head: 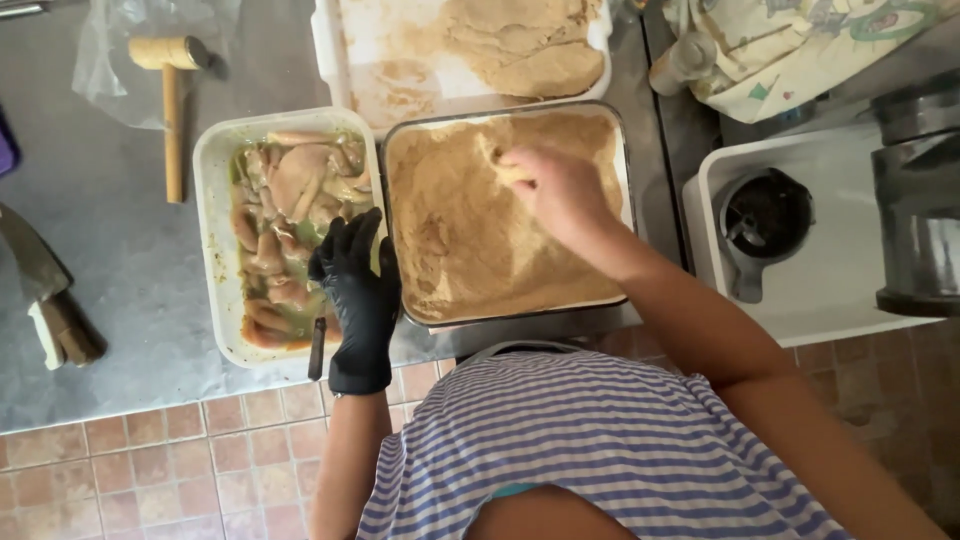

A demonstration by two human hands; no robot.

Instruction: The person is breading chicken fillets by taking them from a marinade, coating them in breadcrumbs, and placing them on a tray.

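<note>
My left hand [356, 285], in a black glove, hovers with fingers spread over the right rim of a white tray [212, 250] that holds several raw marinated meat pieces [290, 215] in liquid. My bare right hand [555, 190], dusted with crumbs, presses into a metal tray of brown breadcrumbs [470, 250]; its fingers are curled on a crumb-covered piece [505, 165] near the tray's far side.
A white tray with breaded cutlets [520, 45] lies beyond the crumb tray. A wooden mallet [172, 100] and a cleaver [40, 285] rest on the grey counter at left. A white appliance base [800, 290] with a grinder part stands at right. Tiled floor below.
</note>
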